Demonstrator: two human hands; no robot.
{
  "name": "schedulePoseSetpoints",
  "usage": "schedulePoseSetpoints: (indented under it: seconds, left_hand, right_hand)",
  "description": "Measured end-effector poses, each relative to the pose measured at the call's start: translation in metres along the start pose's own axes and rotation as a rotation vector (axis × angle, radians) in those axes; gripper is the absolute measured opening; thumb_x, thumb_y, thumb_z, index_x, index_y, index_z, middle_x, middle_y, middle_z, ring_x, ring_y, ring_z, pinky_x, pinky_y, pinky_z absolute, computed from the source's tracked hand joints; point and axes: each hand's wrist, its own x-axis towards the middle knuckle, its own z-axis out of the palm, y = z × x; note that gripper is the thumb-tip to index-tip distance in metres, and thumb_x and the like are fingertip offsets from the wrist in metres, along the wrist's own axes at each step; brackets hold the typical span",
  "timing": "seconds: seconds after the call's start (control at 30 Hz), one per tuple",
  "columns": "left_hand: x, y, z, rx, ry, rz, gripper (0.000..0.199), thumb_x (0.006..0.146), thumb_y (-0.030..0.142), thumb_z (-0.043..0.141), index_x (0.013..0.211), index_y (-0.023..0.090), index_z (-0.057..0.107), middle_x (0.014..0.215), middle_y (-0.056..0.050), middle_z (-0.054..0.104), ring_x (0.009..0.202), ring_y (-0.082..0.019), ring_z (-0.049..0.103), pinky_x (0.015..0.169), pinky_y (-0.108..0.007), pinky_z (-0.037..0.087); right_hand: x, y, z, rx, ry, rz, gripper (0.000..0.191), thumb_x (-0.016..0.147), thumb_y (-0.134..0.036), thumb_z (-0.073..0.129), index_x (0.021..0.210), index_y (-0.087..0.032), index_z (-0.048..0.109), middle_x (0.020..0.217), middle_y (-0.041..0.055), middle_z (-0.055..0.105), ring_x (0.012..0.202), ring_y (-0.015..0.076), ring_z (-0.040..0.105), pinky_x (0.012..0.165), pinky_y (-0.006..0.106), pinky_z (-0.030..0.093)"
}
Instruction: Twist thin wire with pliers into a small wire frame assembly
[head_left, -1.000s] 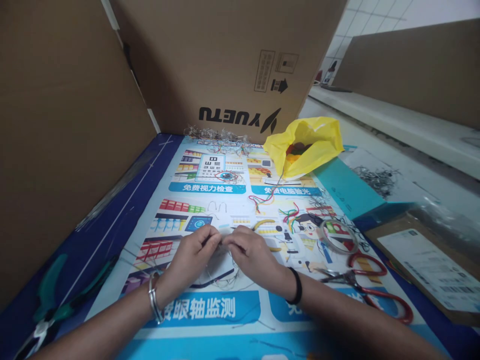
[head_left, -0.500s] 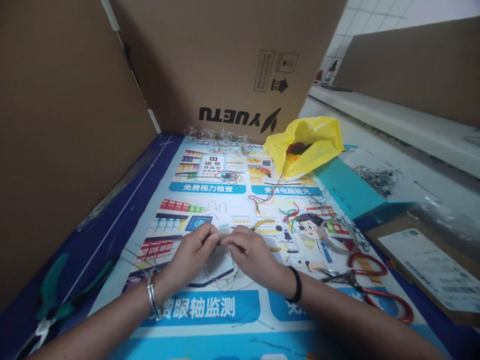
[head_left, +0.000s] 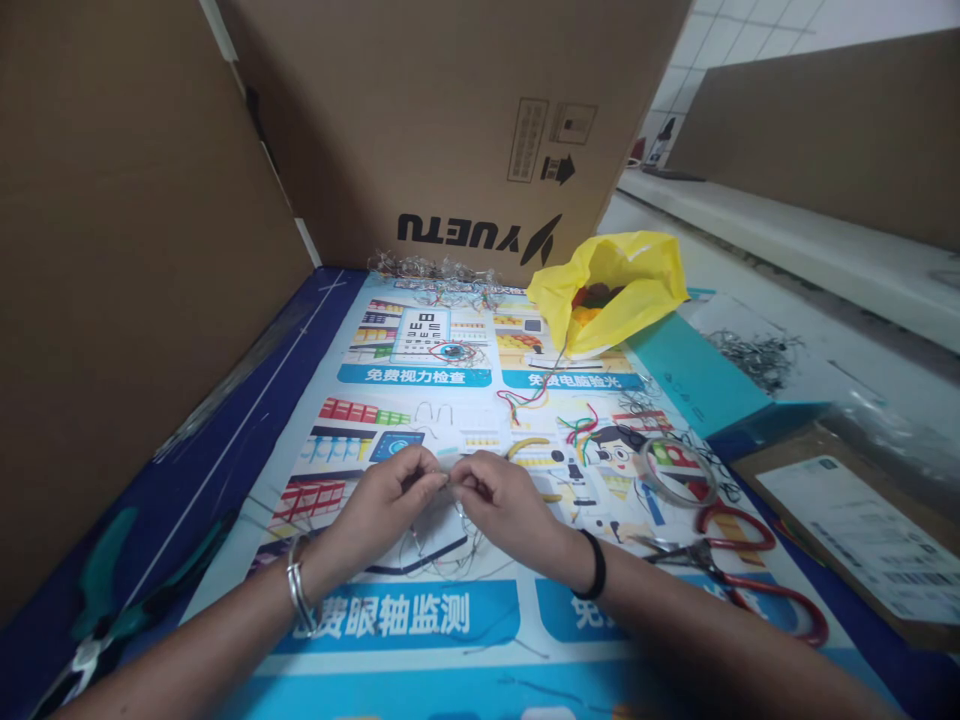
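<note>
– How does the person's grip stand?
– Left hand (head_left: 396,505) and right hand (head_left: 506,512) are each pinched together on a thin wire (head_left: 472,545), mostly hidden by the fingers, over the poster (head_left: 480,672).
– And nearby?
– Red-handled scissors (head_left: 703,556) lie beside the right forearm, green-handled pliers (head_left: 96,590) left of the left one, and a yellow bag (head_left: 651,262) beyond.

Single head-worn view, directed forward and obliquely downward from above the wearer's forearms (head_left: 217,630), which enter at the lower edge. The left hand (head_left: 386,510) and right hand (head_left: 510,515) occupy the near middle field; an upright YUETU-printed cardboard panel (head_left: 450,120) bounds the far field.
</note>
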Motion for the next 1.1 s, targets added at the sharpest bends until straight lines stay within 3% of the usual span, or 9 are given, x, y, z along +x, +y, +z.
schedulePoseSetpoints:
  seconds: [1.1]
  left_hand:
    - [-0.0005, -0.0002, -0.0016, 0.138, 0.09, 0.086, 0.01, 0.083, 0.023, 0.046, 0.076, 0.018, 0.048, 0.068, 0.002, 0.051, 0.062, -0.012, 0.048, 0.058, -0.023, 0.038]
  right_hand:
    - [-0.0011, -0.0047, -0.0016, 0.013, -0.062, 0.031, 0.006, 0.075, -0.014, 0.056, 0.074, -0.02, 0.054, 0.063, -0.0057, 0.048, 0.059, 0.0081, 0.047, 0.056, 0.019, 0.034]
